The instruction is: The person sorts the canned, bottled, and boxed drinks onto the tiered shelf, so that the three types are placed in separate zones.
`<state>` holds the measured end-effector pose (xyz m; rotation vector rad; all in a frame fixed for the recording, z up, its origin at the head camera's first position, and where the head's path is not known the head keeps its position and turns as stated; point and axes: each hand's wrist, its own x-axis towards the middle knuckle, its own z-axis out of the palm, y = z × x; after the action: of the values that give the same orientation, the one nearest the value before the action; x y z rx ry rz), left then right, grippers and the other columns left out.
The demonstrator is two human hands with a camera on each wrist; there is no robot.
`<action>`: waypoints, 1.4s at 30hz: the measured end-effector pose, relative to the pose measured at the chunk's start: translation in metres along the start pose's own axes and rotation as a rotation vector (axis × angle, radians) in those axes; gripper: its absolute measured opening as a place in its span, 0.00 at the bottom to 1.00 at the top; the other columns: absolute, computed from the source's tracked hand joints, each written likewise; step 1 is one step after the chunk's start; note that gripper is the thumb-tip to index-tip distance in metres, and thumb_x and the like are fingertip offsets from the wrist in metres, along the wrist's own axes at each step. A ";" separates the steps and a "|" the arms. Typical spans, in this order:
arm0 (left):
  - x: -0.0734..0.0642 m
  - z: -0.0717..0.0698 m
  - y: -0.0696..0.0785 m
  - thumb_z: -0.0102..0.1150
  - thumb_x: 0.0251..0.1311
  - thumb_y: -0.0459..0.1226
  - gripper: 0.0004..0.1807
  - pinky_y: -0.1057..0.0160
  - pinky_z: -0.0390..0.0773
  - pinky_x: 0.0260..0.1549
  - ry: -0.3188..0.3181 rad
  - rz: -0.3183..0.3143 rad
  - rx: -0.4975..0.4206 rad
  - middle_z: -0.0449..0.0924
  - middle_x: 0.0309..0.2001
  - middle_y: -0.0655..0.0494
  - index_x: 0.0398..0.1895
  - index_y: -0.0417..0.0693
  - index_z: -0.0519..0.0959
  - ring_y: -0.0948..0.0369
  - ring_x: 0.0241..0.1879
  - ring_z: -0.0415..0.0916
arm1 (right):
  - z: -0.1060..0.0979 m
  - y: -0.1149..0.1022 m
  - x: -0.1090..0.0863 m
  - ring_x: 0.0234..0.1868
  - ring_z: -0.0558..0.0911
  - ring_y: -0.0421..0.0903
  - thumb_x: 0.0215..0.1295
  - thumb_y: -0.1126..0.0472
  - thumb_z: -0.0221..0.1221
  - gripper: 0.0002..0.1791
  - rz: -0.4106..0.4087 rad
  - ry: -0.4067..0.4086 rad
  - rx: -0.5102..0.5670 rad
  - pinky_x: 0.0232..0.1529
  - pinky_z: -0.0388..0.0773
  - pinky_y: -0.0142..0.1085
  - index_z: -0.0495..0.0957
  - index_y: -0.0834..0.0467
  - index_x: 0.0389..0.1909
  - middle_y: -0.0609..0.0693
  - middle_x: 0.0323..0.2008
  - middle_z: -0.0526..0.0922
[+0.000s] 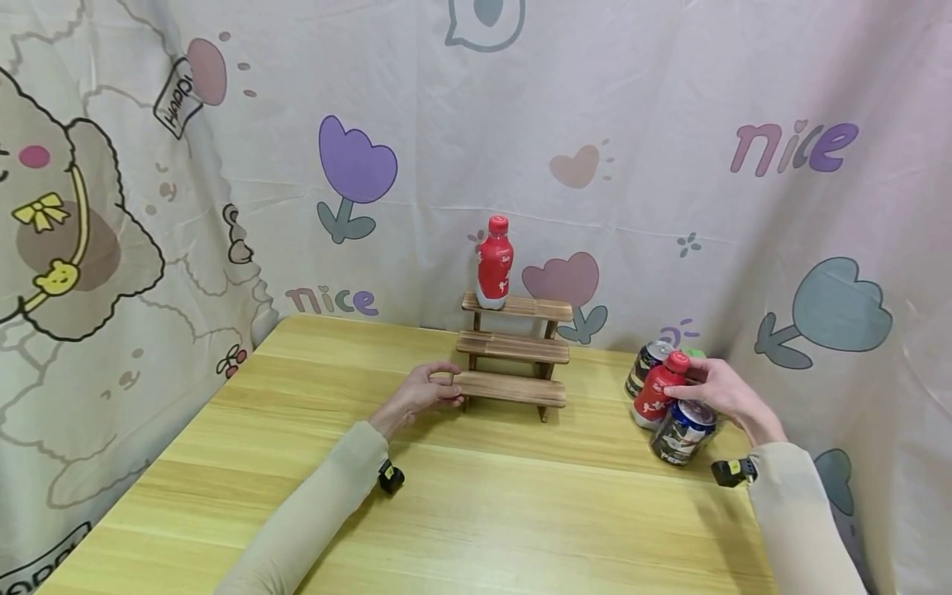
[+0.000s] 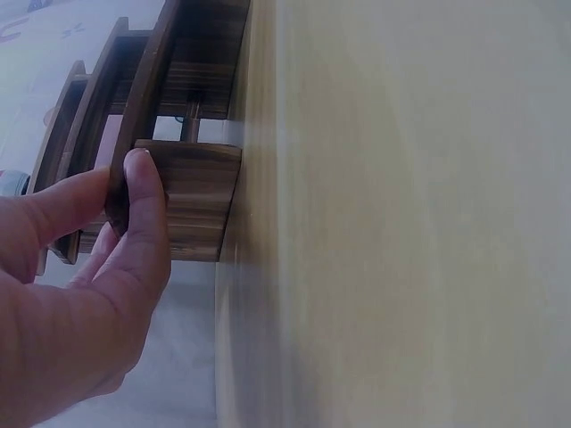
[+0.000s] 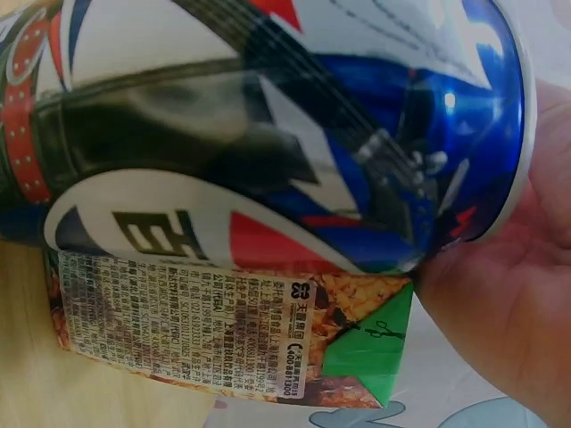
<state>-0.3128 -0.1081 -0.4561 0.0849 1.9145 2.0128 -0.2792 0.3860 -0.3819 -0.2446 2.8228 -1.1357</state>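
In the head view, my left hand is at the left end of a three-step wooden stand. Thumb and fingers pinch the edge of its lowest step, as the left wrist view shows. A red bottle with a white base stands on the top step, at the left. At the right, my right hand grips a second red bottle, which leans slightly. A blue-topped can stands in front of this bottle, and a dark can behind it. The near can hides the right fingers in the right wrist view.
A drink carton-like printed box with a green corner sits beside the near can, mostly hidden in the head view. The wooden table ends at a printed curtain behind the stand and at both sides.
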 end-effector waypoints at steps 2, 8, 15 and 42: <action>0.000 -0.001 -0.001 0.57 0.62 0.22 0.24 0.57 0.87 0.45 -0.001 0.001 0.000 0.84 0.37 0.45 0.62 0.38 0.69 0.56 0.33 0.84 | 0.001 0.000 0.000 0.58 0.77 0.65 0.59 0.51 0.69 0.42 0.000 0.003 -0.013 0.58 0.79 0.51 0.64 0.70 0.67 0.71 0.58 0.76; 0.001 -0.001 -0.001 0.57 0.62 0.22 0.25 0.58 0.87 0.43 -0.005 0.004 0.004 0.84 0.37 0.45 0.62 0.38 0.69 0.57 0.33 0.84 | 0.006 -0.003 0.003 0.58 0.77 0.64 0.58 0.46 0.69 0.43 0.004 -0.001 -0.017 0.58 0.77 0.58 0.66 0.66 0.68 0.69 0.58 0.77; 0.000 -0.002 -0.001 0.57 0.62 0.23 0.24 0.57 0.87 0.45 -0.011 0.005 0.008 0.84 0.37 0.46 0.63 0.38 0.69 0.56 0.33 0.84 | 0.011 -0.006 0.011 0.54 0.80 0.58 0.56 0.47 0.70 0.39 -0.055 -0.047 -0.106 0.54 0.80 0.52 0.71 0.64 0.64 0.64 0.54 0.81; 0.002 0.000 -0.001 0.57 0.62 0.23 0.24 0.54 0.86 0.47 0.001 0.004 0.018 0.83 0.37 0.46 0.62 0.38 0.69 0.55 0.34 0.84 | 0.006 -0.030 0.011 0.57 0.77 0.53 0.60 0.42 0.66 0.44 0.006 0.129 0.061 0.50 0.78 0.34 0.65 0.62 0.70 0.65 0.60 0.77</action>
<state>-0.3146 -0.1076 -0.4571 0.0919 1.9351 1.9986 -0.2855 0.3587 -0.3657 -0.1643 2.8906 -1.2788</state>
